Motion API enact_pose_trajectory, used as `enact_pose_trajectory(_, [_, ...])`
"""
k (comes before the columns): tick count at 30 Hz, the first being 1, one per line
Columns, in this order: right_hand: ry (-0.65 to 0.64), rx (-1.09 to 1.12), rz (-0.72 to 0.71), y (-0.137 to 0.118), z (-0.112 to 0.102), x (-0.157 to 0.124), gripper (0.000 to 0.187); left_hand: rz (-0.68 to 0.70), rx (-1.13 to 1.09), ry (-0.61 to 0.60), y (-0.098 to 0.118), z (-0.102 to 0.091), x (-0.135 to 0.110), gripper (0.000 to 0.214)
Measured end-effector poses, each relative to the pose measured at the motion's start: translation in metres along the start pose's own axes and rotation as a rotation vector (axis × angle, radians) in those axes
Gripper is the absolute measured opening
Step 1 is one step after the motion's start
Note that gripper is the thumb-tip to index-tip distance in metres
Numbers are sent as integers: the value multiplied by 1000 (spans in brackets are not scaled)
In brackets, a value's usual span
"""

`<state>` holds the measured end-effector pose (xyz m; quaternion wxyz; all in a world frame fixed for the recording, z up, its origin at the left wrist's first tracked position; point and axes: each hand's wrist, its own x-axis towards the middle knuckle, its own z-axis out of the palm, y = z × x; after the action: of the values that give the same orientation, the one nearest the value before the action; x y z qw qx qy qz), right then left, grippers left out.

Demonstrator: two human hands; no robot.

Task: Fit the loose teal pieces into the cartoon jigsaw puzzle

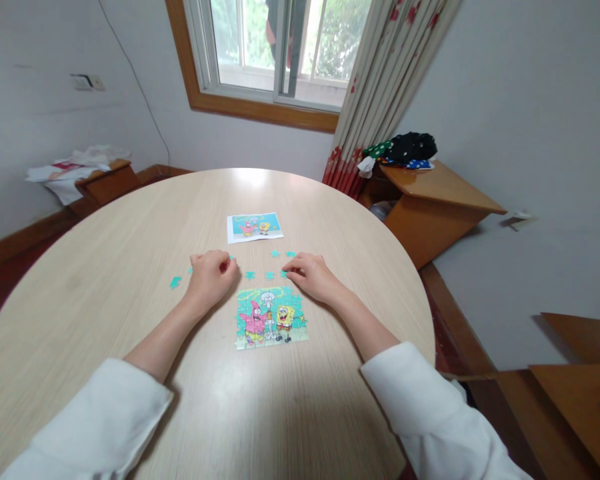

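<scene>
A small cartoon jigsaw puzzle lies on the round wooden table between my two arms. My left hand rests just left of its top edge, fingers curled into a loose fist; what is inside, if anything, is hidden. My right hand lies at the puzzle's top right corner, its fingertips pinched on a teal piece. Several loose teal pieces sit in a row between the hands, and one lies apart to the left. A printed reference picture lies further back.
A wooden cabinet with dark clothes on top stands to the right, beside a curtain. A low wooden stand with papers is at the left wall. The window is behind the table.
</scene>
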<state>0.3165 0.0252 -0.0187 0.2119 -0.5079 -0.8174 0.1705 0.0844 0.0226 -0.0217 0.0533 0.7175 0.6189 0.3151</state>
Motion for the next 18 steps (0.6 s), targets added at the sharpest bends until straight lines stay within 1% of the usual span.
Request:
enact_pose_trajectory(5, [-9,23,9,2,-1,-1,17,0,-2,-13,0,0,0,34])
enact_pose_trajectory(8, [-43,178,4,9,-5,-6,21,1,-8,-11,-1,0,0,34])
enact_pose_trajectory(10, [-98,309,-15,14,-8,-10,35,1,-11,-12,-1,1,0,34])
enact_pose_trajectory(12, [-153,363,-40,17,-12,-13,51,-1,-8,-17,-1,1,0,34])
enact_pose_trajectory(14, [-184,336,-44,16,-15,-15,60,1,-7,-17,-1,1,0,34])
enact_pose_trajectory(18, [-216,225,-56,8,-21,-16,65,4,-7,-7,-1,1,0,34])
